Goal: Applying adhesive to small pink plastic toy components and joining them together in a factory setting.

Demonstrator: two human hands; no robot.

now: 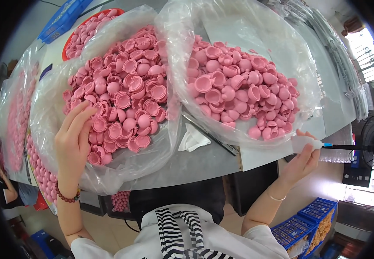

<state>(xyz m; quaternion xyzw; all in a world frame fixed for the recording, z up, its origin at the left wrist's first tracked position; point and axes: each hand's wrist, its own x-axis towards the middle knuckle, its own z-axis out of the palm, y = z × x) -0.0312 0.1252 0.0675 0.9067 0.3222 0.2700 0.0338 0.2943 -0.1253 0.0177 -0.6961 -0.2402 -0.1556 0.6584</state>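
Observation:
My left hand [72, 137] reaches over the left edge of a heap of pink plastic half-shells [128, 101], its fingertips touching the pieces. Thumb and fingers are apart, and I see no piece held between them. The heap lies in a clear plastic bag [49, 116] spread on the table. My right hand [304, 160] is closed round a small white squeeze bottle [299, 143] with a blue tip [326, 145], held at the right near the table's edge. Left of the bottle, a second clear bag [301, 56] holds rounded pink pieces [243, 84], some of them open cups.
A folded white tissue [193, 138] and a thin dark metal strip [213, 136] lie between the bags. A red basin [66, 45] of pink pieces and a blue crate [62, 19] stand far left. Blue baskets [292, 231] sit lower right. Another person's arm [6, 183] shows at the left.

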